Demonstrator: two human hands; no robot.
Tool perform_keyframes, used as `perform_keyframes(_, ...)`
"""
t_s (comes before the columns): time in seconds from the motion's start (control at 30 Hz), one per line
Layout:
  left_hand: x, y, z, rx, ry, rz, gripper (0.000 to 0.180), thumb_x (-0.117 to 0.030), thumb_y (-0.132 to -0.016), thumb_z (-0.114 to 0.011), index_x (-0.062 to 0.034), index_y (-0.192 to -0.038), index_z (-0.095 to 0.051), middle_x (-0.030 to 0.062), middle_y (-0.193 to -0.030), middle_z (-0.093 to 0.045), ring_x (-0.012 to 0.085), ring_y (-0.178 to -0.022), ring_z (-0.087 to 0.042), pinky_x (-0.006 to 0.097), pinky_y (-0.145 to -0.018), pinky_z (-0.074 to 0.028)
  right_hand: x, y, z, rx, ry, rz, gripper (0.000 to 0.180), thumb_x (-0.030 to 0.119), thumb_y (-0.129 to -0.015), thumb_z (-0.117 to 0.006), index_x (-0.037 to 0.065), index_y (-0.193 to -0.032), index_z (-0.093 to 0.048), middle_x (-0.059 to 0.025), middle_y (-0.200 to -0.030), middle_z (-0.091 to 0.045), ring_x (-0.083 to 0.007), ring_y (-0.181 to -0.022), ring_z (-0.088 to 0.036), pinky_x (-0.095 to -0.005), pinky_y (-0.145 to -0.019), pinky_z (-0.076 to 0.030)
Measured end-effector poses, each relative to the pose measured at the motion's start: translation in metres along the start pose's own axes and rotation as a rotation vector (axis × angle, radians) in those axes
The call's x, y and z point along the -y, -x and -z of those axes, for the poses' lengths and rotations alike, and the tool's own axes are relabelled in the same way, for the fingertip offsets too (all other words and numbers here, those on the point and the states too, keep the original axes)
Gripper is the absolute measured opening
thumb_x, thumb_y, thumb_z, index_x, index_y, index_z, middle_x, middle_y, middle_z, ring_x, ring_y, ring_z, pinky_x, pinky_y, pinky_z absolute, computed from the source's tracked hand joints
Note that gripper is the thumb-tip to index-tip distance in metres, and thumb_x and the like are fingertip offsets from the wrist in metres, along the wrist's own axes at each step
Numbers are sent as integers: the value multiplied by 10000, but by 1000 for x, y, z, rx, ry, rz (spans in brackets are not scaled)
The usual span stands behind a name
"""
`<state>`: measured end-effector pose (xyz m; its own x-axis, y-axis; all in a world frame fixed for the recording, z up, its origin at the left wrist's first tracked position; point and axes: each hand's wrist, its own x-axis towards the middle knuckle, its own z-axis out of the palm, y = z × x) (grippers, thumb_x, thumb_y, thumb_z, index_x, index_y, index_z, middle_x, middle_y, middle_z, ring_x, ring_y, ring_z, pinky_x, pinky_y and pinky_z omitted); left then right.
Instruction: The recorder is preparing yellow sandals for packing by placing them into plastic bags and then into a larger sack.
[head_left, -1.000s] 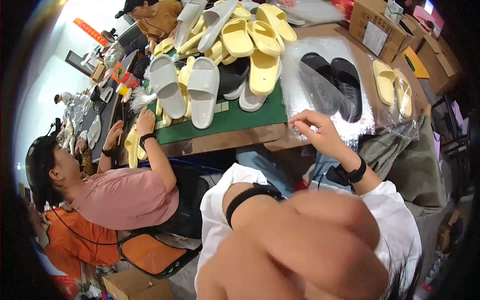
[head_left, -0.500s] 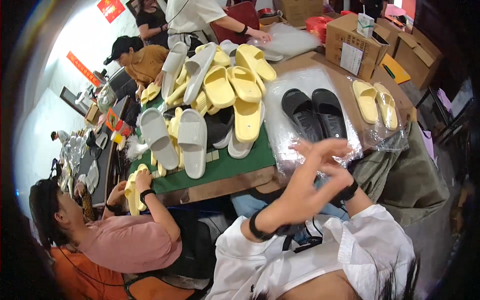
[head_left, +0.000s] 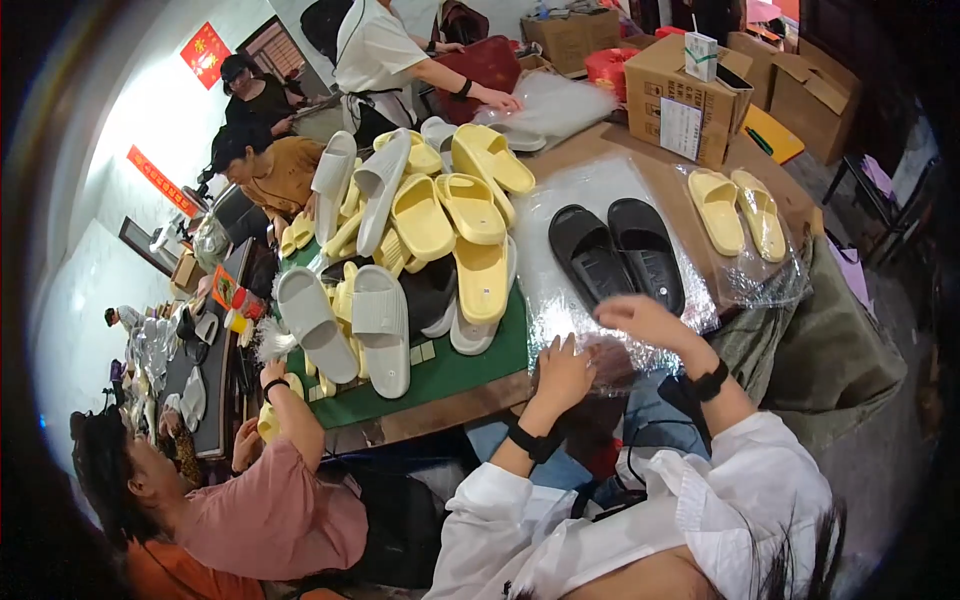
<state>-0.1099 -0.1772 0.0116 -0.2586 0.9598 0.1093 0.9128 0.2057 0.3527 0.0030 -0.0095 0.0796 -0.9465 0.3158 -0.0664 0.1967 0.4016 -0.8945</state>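
A pair of black slippers (head_left: pixel 615 255) lies on a stack of clear plastic bags (head_left: pixel 560 215) at the table's near edge. My right hand (head_left: pixel 645 318) rests on the plastic just below the black slippers' heels, fingers curled toward the left. I cannot see whether it pinches the plastic. My left hand (head_left: pixel 562 375) lies flat with its fingers spread on the crinkled front edge of the same plastic. Both wrists wear black bands.
A heap of yellow and grey slippers (head_left: pixel 430 230) covers the green mat (head_left: pixel 450 375) to the left. A bagged yellow pair (head_left: pixel 740 210) lies to the right, with cardboard boxes (head_left: pixel 680 95) behind. A person in pink (head_left: pixel 270 510) sits at lower left; others work at the far side.
My left arm, raised close to the camera a second ago, has come down to the plastic at the table edge. My right hand stayed by the black slippers.
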Motion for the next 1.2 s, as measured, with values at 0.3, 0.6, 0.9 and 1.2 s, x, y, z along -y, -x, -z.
perform_keyframes(0.3, 4, -4, -25, -32, -129, -38, 410, -375, -818, -572, -281, -1216, -541, 206, -1371, -337, 443, -1260, -286, 597, -983, -245, -38, -107, 13, -389, 633, -375, 471, 436, -789, -565, 240, -1218, -552, -217, -1377, -318, -356, -1310, -238, -546, -1026, -224)
perform_keyframes(0.6, 7, 4, -35, 30, -154, -1, 489, -431, -806, -558, -263, -1262, -503, 214, -1403, -289, 416, -1277, -274, 563, -1009, -225, -58, -113, 26, -390, 645, -231, 583, 422, -813, -531, 84, -1281, -451, -216, -1185, -513, -380, -1076, -508, -428, -924, -402)
perform_keyframes(0.9, -9, 5, -47, -88, -190, 34, 653, -413, -783, -578, -88, -1321, -404, 223, -1402, -267, 444, -1273, -245, 554, -988, -248, 9, 48, 12, -559, 85, -249, 609, 265, -848, -596, -43, -1318, -359, -263, -1380, -311, -324, -1314, -263, -347, -1056, -225)
perform_keyframes(1.2, -17, -41, -50, -29, -137, 175, 698, -359, -795, -545, -27, -1358, -302, 210, -1462, -108, 425, -1330, -110, 571, -1036, -169, -9, 108, 14, -301, -4, -231, 661, 166, -753, -673, -55, -1302, -378, -257, -1351, -357, -301, -1268, -336, -329, -1038, -250)
